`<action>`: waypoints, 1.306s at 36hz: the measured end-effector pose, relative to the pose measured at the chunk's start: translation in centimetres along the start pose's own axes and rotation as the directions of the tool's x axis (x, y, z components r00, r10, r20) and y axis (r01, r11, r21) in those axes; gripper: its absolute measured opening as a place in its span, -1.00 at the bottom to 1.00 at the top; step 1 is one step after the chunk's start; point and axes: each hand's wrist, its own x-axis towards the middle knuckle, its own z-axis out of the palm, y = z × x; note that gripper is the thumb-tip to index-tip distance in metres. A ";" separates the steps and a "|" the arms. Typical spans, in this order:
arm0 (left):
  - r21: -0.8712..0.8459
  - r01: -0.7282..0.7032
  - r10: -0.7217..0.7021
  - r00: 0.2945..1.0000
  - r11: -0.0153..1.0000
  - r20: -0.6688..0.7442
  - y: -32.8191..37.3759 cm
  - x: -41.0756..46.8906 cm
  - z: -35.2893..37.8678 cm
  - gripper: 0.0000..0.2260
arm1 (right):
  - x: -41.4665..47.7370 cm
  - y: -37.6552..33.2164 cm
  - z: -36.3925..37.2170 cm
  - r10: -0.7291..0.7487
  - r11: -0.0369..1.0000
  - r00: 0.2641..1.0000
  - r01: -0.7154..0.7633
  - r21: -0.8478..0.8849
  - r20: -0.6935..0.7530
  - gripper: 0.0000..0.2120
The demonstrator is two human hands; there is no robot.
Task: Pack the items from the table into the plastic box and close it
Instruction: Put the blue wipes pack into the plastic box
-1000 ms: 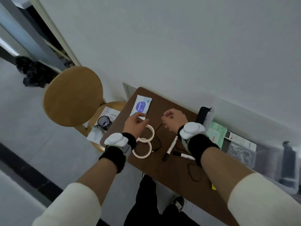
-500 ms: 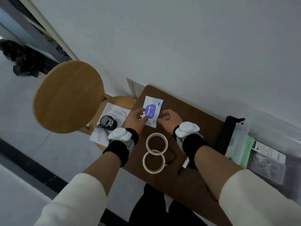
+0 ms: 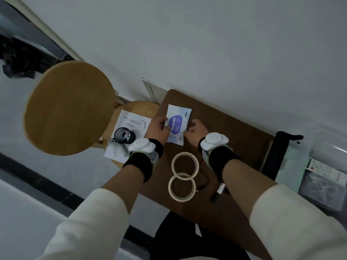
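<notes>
one brown table [image 3: 234,139] fills frame centre, plastic box [image 3: 326,145] at the right edge. wipes packet [image 3: 178,123] lies mid-frame: left hand [image 3: 158,129] pinches its left edge, right hand [image 3: 196,130] curls at its corner, grip unclear. slick film may slip on the carry right.

Both forearms reach forward, wrists banded. The left hand [image 3: 158,128] pinches the packet [image 3: 178,122] by its left edge; the right hand [image 3: 195,128], fingers curled, pinches its near corner.
</notes>
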 end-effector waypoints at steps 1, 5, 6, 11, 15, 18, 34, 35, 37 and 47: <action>0.004 -0.002 0.002 1.000 1.000 -0.009 0.1 0.0 0.1 -0.70 | 0.2 0.1 0.1 0.003 1.000 1.000 -0.003 0.006 0.001 -0.51; 0.005 0.015 -0.015 1.000 1.000 -0.001 0.6 0.1 0.1 -0.68 | 0.7 0.4 0.7 0.025 0.997 1.000 -0.025 0.079 -0.005 -0.59; 0.010 0.020 -0.020 1.000 1.000 0.006 0.8 0.1 0.1 -0.67 | 0.7 0.3 0.8 0.036 0.995 0.999 -0.035 0.091 -0.007 -0.60; 0.045 -0.003 0.002 1.000 0.999 0.004 1.5 0.1 -0.1 -0.69 | 0.7 0.5 0.6 0.036 0.997 0.999 -0.033 0.065 -0.036 -0.62; 0.048 -0.030 0.030 0.999 0.998 0.014 2.0 -0.5 -0.2 -0.73 | 0.4 0.8 -0.1 0.037 0.996 0.999 -0.034 0.080 -0.038 -0.68; 0.021 -0.030 0.030 0.999 0.999 0.014 2.9 -1.1 -0.2 -0.75 | 0.0 1.0 -1.0 0.029 0.993 0.997 -0.021 0.115 -0.067 -0.74; -0.090 -0.165 0.168 0.985 0.982 0.030 11.5 -7.4 1.4 -0.76 | -6.2 3.1 -9.2 -0.046 0.988 0.960 0.085 0.130 -0.277 -0.80; -0.099 -0.181 0.184 0.983 0.979 0.020 11.8 -7.8 1.7 -0.77 | -6.7 3.3 -9.7 -0.051 0.987 0.957 0.091 0.130 -0.287 -0.79; -0.112 -0.215 0.215 0.976 0.970 -0.008 12.4 -8.4 2.2 -0.81 | -7.6 3.6 -10.7 -0.066 0.988 0.950 0.105 0.114 -0.305 -0.76; -0.199 -0.350 0.348 0.936 0.916 -0.043 16.2 -13.0 5.5 -0.88 | -12.8 6.7 -15.5 -0.065 0.988 0.921 0.112 0.101 -0.383 -0.74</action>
